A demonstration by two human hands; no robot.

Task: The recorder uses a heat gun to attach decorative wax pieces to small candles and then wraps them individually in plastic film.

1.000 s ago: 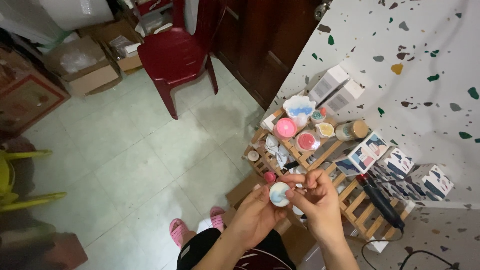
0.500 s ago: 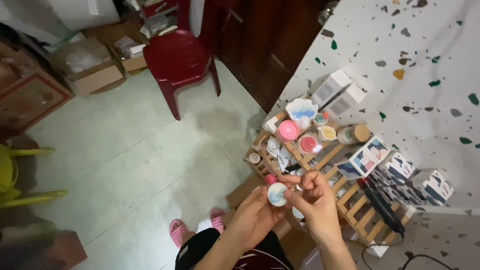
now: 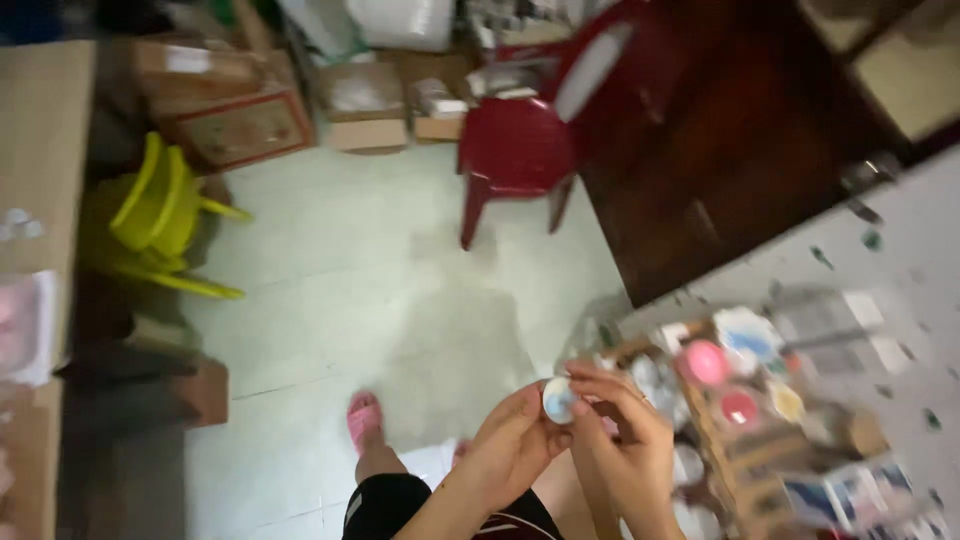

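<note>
Pinching small round jar (image 3: pixel 558 399), both hands' fingers (image 3: pixel 590 385)

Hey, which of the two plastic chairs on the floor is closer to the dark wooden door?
The red chair. It stands right beside the dark wooden door at the top of the view, while the yellow chair sits far off at the left by the cardboard boxes.

Both hands, left hand (image 3: pixel 515 445) and right hand (image 3: pixel 625 450), hold a small round jar (image 3: pixel 558 400) above a wooden rack (image 3: pixel 745 440), near a red chair (image 3: pixel 515 150).
</note>
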